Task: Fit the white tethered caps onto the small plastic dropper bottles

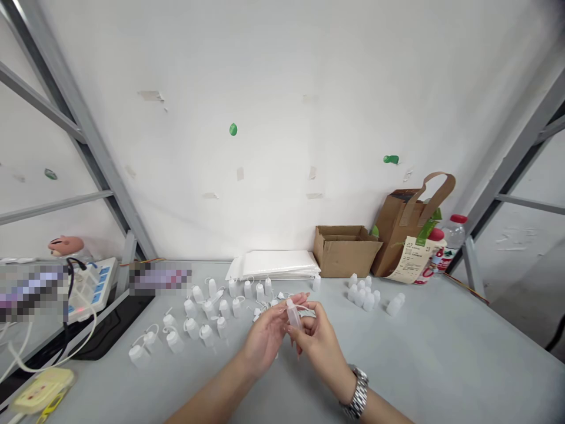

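While both hands meet low in the middle of the head view, above the grey surface (397, 365), a small translucent white bottle (294, 317) sits between them, slightly tilted, with its narrow top leaning toward the left hand (265, 340). The right hand (321, 341) has its grip closed on the bottle, the thumb across its lower part and other fingers near its right side. The left hand is palm up, its fingers stretched out beside and behind the bottle's top; whether its grip presses on the bottle, I cannot tell. A silver watch (358, 393) circles the right wrist.

To the left of the hands, many small white bottles with looped straps (206, 334) stand spread over the surface, and small white pieces (257, 314) lie just beside the left fingers. To the right is a cluster of small white bottles (364, 294), with a smaller group (395, 304) near it. Behind, a stack of white sheets (278, 265) lies left of an open cardboard box (348, 259), which stands beside a brown paper bag (392, 229).
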Tool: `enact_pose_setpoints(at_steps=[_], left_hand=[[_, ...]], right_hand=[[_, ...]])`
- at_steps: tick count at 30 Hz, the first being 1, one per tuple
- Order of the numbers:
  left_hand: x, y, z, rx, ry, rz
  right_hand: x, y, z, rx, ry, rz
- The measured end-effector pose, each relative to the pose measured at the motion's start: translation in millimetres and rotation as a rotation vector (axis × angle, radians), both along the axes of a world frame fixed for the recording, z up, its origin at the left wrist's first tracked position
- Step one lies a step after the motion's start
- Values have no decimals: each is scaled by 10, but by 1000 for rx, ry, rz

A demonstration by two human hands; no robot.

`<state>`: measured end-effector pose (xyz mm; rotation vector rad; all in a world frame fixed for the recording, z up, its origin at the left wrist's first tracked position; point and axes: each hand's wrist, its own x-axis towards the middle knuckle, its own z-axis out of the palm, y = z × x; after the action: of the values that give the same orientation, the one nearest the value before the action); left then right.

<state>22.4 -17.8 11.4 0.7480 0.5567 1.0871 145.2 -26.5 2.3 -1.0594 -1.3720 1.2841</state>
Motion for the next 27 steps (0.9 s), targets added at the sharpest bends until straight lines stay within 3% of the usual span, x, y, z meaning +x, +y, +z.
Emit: enact_pose_setpoints(at_steps=[12,19,27], left_hand=[[-20,16,31,-12,-10,-41],[-14,-12,23,82,93,39],[28,-40,86,78,144,52]], right_hand=[[37,63,71,-148,220,178],[22,44,9,-74,101,93],[4,-9,-4,3,-39,28]])
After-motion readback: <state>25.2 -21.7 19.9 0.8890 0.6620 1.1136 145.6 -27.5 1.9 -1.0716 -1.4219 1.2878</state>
